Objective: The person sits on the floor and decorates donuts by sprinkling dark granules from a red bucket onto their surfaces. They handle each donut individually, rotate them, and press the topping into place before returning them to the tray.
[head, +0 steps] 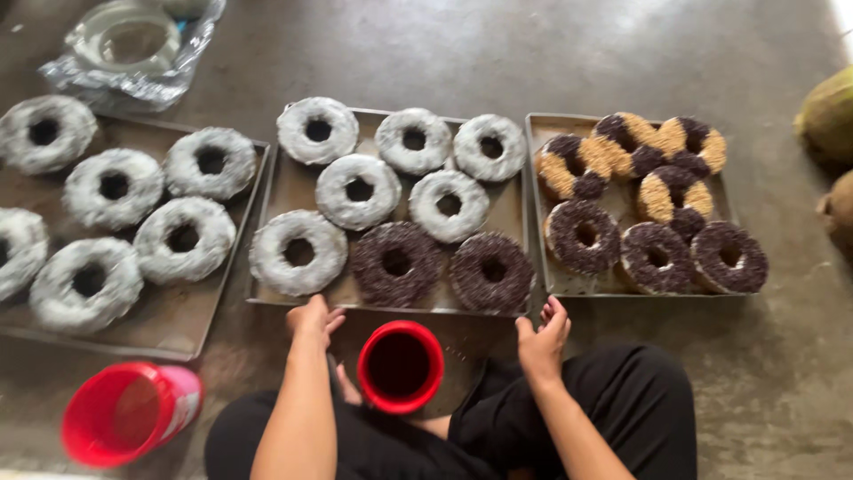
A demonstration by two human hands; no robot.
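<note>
Clear bag (133, 53) top-left; red cup (401, 365) betw. left hand (311, 320) & right hand (544, 333), both curled on middle tray (293, 182) edge w/ donuts (396, 263).

Bare arms, black trousers

The person's left hand (313, 318) and right hand (542, 338) carry no gloves, rings or watch; both forearms are bare with no sleeves showing, and the legs wear plain, loose black cloth trousers (622, 400).

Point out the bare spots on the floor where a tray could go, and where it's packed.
Bare floor lies beyond the trays, from the plastic bag across to the far right. More lies right of the right tray. The middle tray and left tray are packed with doughnuts, with narrow gaps between trays. Near the hands, red cups crowd it.
</note>
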